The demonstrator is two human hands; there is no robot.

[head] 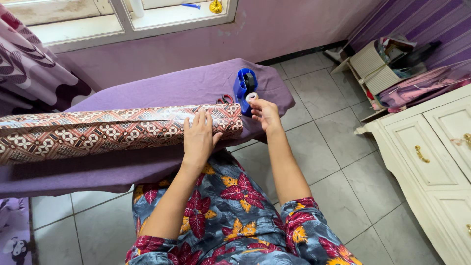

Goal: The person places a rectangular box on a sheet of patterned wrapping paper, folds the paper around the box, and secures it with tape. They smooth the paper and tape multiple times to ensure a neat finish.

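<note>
A small room with pale floor tiles [338, 162], pink walls and a window [122, 19] holds a low table covered by a purple cloth [162, 88], and the person sits right against its near edge in a leaf-printed dress. Across the cloth lies a long box wrapped in patterned paper [98, 130], brown and cream with a glossy sheen; it runs from the left edge of the view to just short of a blue tape dispenser [245, 88]. Red-handled scissors [224, 99] peek out behind the box, close to the dispenser.

The left hand [198, 137] lies flat and open on the box near its right end, fingers spread and pressing the paper down rather than gripping anything. The right hand [265, 113] is partly curled, thumb and fingertips pinched on a short strip of clear tape [251, 96] at the dispenser's cutting edge.

Judging by its shine, the paper is probably slick and thin, likely to crease or tear under a hard tug, so a flat palm across the seam seems the safest hold. The box looks stiff, and its weight cannot be told. The tape is light, limp and sticky, best held by its very end between two fingertips.

A white dresser [431, 157] with gold handles stands to the right, and a cluttered shelf [378, 68] sits against the far wall.
</note>
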